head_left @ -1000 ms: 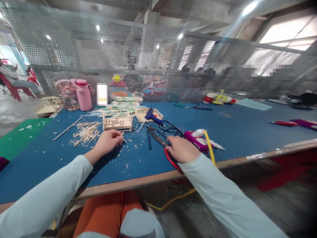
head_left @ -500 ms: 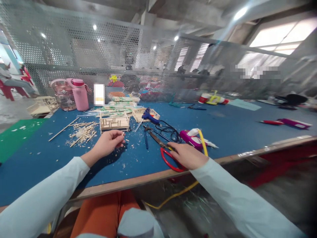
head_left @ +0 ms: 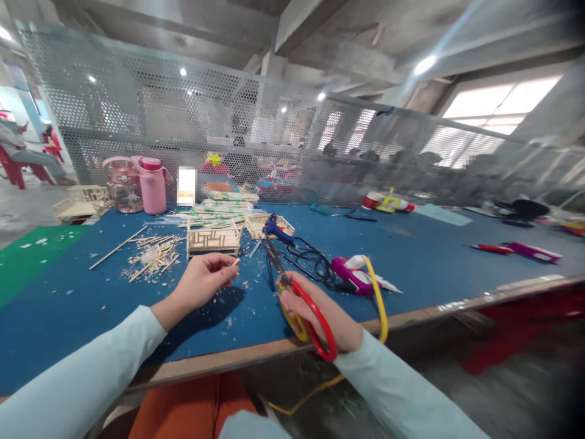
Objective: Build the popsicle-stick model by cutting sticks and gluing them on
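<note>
Between the thumb and fingers of my left hand (head_left: 205, 283) is a short pale wooden stick (head_left: 236, 262). My right hand (head_left: 320, 308) grips a pair of scissors (head_left: 322, 323) with red and yellow handles, raised a little over the table's front edge. Their dark blades point away from me and look closed or nearly so. Just beyond my left hand stands a small wooden stick frame (head_left: 214, 239). A blue glue gun (head_left: 278, 228) lies past the scissor tips, close to a second stick model (head_left: 256, 227).
Loose sticks and shavings (head_left: 158, 256) lie at left. A pink bottle (head_left: 153, 186), a clear jug (head_left: 124, 189) and bundled sticks (head_left: 222, 210) stand or lie at the back. Right of my hand is a purple glue gun (head_left: 351, 275) with a yellow cord. Perforated metal panels (head_left: 183, 122) border the table.
My right hand has lifted the scissors off the table and swung them left, upright in its grip. My left hand still pinches the stick, shifted slightly. The view has tilted up a little.
</note>
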